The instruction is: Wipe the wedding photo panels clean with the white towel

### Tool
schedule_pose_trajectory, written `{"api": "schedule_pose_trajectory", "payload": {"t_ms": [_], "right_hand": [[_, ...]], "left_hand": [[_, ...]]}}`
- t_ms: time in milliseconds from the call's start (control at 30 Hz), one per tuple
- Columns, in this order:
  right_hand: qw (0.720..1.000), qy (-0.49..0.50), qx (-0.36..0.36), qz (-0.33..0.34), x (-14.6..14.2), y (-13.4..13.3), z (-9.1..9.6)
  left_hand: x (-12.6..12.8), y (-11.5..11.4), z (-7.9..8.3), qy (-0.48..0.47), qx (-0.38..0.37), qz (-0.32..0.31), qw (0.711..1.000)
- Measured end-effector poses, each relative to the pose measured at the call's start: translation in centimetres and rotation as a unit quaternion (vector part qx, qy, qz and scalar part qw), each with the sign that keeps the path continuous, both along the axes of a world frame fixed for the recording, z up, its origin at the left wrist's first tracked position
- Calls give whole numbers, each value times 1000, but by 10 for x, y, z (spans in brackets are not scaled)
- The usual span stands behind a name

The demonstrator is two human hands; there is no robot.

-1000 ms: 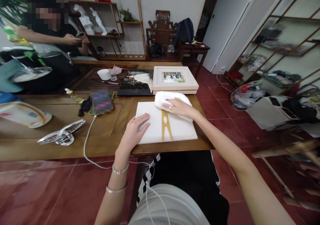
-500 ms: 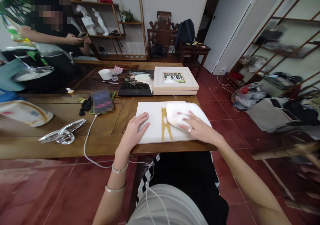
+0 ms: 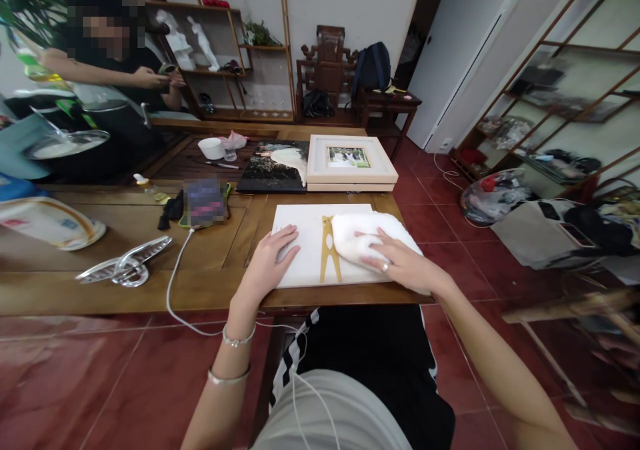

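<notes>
A white rectangular board (image 3: 309,223) lies near the table's front edge. My left hand (image 3: 273,257) rests flat on its left part, fingers stretched out. My right hand (image 3: 403,263) presses on a fluffy white cloth (image 3: 360,233), with some of it bunched between thumb and fingers. This cloth covers the board's right part and reaches past its right edge. Just left of the cloth, a flat gold-coloured A-shaped figure (image 3: 329,247) shows on the board; whether it is printed or a loose piece I cannot tell.
Behind the board are a framed photo (image 3: 350,140) and a dark photo panel (image 3: 270,163). To the left lie a phone (image 3: 205,202) on a white cable (image 3: 173,283), a silver metal clip-like object (image 3: 127,263) and a white bottle (image 3: 50,223). Across the table sits another person (image 3: 135,83).
My right hand has shifted slightly right and toward me, and the cloth spreads further at its right front. The gold figure leans a little differently. My left hand stays in place.
</notes>
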State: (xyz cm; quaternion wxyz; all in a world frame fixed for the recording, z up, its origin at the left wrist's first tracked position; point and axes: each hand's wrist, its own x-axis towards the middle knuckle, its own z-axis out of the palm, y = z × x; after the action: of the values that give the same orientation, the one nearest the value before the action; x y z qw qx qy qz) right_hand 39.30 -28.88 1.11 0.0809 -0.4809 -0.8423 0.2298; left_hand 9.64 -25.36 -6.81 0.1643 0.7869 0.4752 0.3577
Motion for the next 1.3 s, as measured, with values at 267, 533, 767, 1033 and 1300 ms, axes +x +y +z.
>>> {"api": "schedule_pose_trajectory", "payload": {"t_ms": [267, 533, 767, 1033, 1300], "right_hand": [[995, 32, -22, -89, -3, 88, -12], [997, 25, -22, -75, -8, 47, -3], [998, -2, -61, 6, -7, -55, 21], [997, -14, -75, 1, -2, -46, 20], [999, -20, 15, -34, -17, 56, 1]], "left_hand": [[-1, 0, -1, 5, -3, 4, 1000], [0, 0, -1, 3, 3, 0, 1000], [2, -1, 2, 1, -4, 5, 1000], [1, -1, 2, -2, -6, 10, 1000], [1, -1, 1, -5, -5, 7, 1000]]}}
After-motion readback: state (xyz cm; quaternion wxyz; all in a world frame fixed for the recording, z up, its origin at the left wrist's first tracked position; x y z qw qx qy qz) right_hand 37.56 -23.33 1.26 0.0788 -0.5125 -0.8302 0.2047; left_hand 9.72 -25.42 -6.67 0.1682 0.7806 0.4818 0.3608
